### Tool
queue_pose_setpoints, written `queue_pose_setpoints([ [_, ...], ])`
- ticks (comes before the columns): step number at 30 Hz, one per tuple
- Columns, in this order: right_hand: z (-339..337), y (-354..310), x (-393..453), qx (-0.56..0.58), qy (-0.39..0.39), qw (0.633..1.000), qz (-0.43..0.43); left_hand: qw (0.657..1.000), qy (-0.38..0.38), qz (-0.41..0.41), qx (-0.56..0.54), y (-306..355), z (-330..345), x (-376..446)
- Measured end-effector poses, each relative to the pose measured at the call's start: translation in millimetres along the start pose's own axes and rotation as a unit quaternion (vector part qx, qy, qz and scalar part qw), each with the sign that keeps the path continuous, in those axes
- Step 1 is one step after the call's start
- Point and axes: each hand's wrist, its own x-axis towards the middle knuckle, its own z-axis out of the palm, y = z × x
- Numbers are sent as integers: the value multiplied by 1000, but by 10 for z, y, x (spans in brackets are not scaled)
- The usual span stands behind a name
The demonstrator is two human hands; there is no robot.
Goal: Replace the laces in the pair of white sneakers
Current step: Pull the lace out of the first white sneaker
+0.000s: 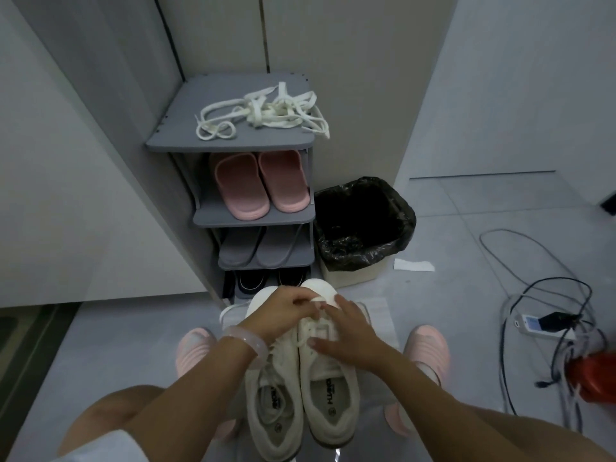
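Sneakers (pixel 300 388) sit side by side on floor between the feet. Left hand (pixel 283 311) pinches lace (pixel 318 300) near the toe, probably mid-thread; right hand (pixel 350 335) lies flat, fingers straight, steadying the right shoe. Lace soft, limp, light: grip by the tip. Loose laces (pixel 266 111) atop rack (pixel 173 141).

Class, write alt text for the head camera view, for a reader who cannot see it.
Seen from above, a person's left hand pinches a lace near the toe of the right-side white sneaker while the right hand rests on it, beside the other sneaker. Ahead, loose white laces lie atop a grey shoe rack holding pink slippers.
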Motion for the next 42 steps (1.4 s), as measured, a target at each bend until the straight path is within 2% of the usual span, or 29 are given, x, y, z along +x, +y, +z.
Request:
queue_pose_setpoints([
  [2, 16, 48, 16, -46, -17, 998, 29, 999, 33, -16, -40, 23, 17, 5],
  [3, 15, 70, 26, -57, -19, 997, 39, 996, 79, -23, -22, 20, -10, 11],
  [4, 19, 79, 33, -63, -21, 997, 46, 990, 136, -19, 40, -4, -56, 24],
  [6, 44, 77, 39, -57, -21, 997, 53, 950, 214, -4, 226, -2, -149, 9],
  [7, 56, 75, 38, -54, -18, 997, 54, 932, 234, 2, 277, 4, -168, -2],
  [8, 68, 74, 34, -54, -15, 997, 56, 925, 262, -2, 274, -43, -160, -1],
  [10, 86, 93, 34, -54, -10, 997, 61, 936, 325, -58, 118, -68, -133, -3],
  [12, 96, 100, 33, -51, -8, 997, 65, 928, 311, -139, -150, -36, -132, -44],
  [13, 99, 99, 33, -51, -8, 997, 65, 917, 299, -155, -212, -29, -160, -48],
  [15, 102, 106, 45, -53, -8, 997, 64, 920, 342, -109, -160, 29, -239, -46],
  [17, 98, 100, 42, -56, -10, 996, 62, 938, 324, -53, -116, 172, -287, -88],
  [19, 92, 89, 35, -55, -12, 996, 64, 929, 330, -45, -161, 103, -309, -55],
  [21, 89, 82, 28, -54, -13, 996, 64, 895, 272, -117, -333, 113, -320, -87],
  [22, 86, 79, 25, -55, -14, 996, 64, 889, 262, -139, -349, 129, -329, -106],
  [24, 81, 78, 21, -52, -18, 996, 65, 919, 334, -97, -185, 113, -364, -101],
  [25, 80, 77, 19, -50, -17, 996, 65, 920, 371, -66, -107, 163, -396, -103],
  [26, 78, 75, 17, -51, -15, 996, 65, 921, 378, -39, -83, 221, -392, -108],
  [28, 75, 65, 15, -55, -12, 996, 65, 919, 363, -23, -152, 187, -395, -98],
  [29, 76, 62, 15, -55, -13, 996, 66, 914, 328, -39, -236, 187, -403, -107],
  [30, 76, 62, 13, -53, -14, 996, 67, 893, 265, -73, -357, 192, -409, -105],
  [31, 74, 60, 11, -52, -15, 996, 68, 880, 216, -112, -408, 193, -431, -116],
  [32, 73, 59, 8, -50, -16, 996, 68, 896, 206, -132, -369, 205, -462, -128],
  [34, 74, 58, 8, -47, -14, 997, 67, 935, 310, -74, -153, 208, -553, -143],
  [36, 70, 52, 4, -48, -14, 997, 65, 929, 364, 22, 60, 204, -626, -162],
  [37, 65, 50, 1, -49, -15, 997, 65, 928, 359, 47, 91, 203, -601, -178],
  [38, 61, 50, -1, -50, -17, 997, 65, 935, 345, 52, 66, 186, -574, -181],
  [39, 59, 50, -1, -50, -17, 997, 64, 948, 315, 34, -35, 179, -568, -177],
  [40, 57, 50, -1, -49, -18, 997, 64, 945, 258, 4, -200, 196, -572, -189],
  [42, 57, 49, 1, -48, -19, 997, 65, 877, 120, -31, -464, 265, -645, -244],
])
